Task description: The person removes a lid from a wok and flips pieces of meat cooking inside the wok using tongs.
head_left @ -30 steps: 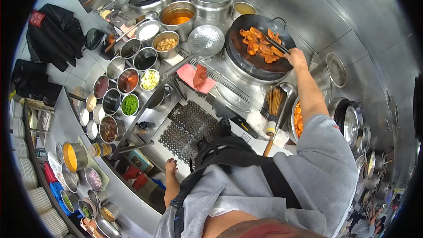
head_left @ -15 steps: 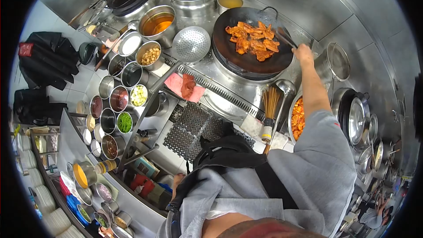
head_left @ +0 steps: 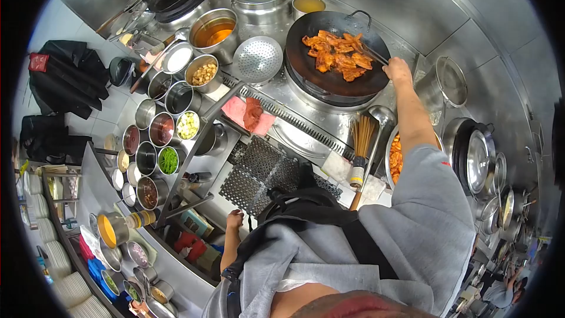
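My right hand (head_left: pixel 398 72) is closed around the end of a pair of slim dark tongs (head_left: pixel 376 55) at the right rim of a black wok (head_left: pixel 300 65). The far tips of the tongs reach in among reddish-orange slices of meat (head_left: pixel 338 53) lying in the wok. My left hand (head_left: pixel 235 219) hangs low beside my dark apron (head_left: pixel 312 206), its fingers curled, with nothing visible in them. Right of the wok, partly behind my right forearm, is a bowl of more orange meat pieces (head_left: pixel 396 159).
A perforated strainer (head_left: pixel 258 59) lies left of the wok, near a pot of orange liquid (head_left: pixel 213 34). A ladle (head_left: pixel 382 116) and bamboo brush (head_left: pixel 361 135) rest at the stove's front. Several ingredient pots, one with chopped greens (head_left: pixel 168 160), stand left behind a metal rail (head_left: pixel 206 121).
My right hand has shifted slightly left, and the tongs now reach further into the meat and look narrower. My left hand has risen forward into fuller view.
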The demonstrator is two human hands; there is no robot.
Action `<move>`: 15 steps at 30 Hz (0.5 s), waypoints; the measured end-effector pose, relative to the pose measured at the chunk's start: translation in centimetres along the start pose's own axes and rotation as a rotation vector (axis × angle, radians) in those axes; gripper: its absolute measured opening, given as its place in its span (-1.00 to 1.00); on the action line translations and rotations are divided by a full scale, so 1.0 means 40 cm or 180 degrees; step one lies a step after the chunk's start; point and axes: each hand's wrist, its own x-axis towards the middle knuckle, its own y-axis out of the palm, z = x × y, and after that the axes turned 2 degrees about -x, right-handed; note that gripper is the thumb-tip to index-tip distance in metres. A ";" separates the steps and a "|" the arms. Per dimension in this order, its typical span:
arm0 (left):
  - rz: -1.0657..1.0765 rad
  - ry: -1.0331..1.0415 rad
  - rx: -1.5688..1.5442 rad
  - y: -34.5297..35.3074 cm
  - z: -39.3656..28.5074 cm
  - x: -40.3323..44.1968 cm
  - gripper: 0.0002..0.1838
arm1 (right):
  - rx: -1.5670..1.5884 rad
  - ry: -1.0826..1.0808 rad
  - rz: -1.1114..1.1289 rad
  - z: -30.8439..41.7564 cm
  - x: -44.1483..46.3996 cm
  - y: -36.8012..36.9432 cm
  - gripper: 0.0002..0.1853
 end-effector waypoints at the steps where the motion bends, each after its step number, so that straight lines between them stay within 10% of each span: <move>1: 0.0101 0.0616 0.0686 -0.006 0.018 -0.010 -0.53 | -0.0135 -0.0081 -0.0031 0.007 -0.010 -0.012 -0.68; 4: 0.0156 -0.0613 0.0503 0.013 0.075 -0.030 -0.62 | -0.0170 -0.0007 0.0035 0.033 -0.042 -0.070 -0.69; 9: 0.0955 0.1358 0.3515 0.064 0.247 -0.014 -0.74 | -0.0415 -0.0239 -0.0123 0.032 -0.081 -0.121 -0.73; 15: 0.0890 0.1636 0.3037 0.088 0.267 0.014 -0.85 | -0.1057 -0.1675 -0.0238 0.033 -0.189 -0.030 -0.69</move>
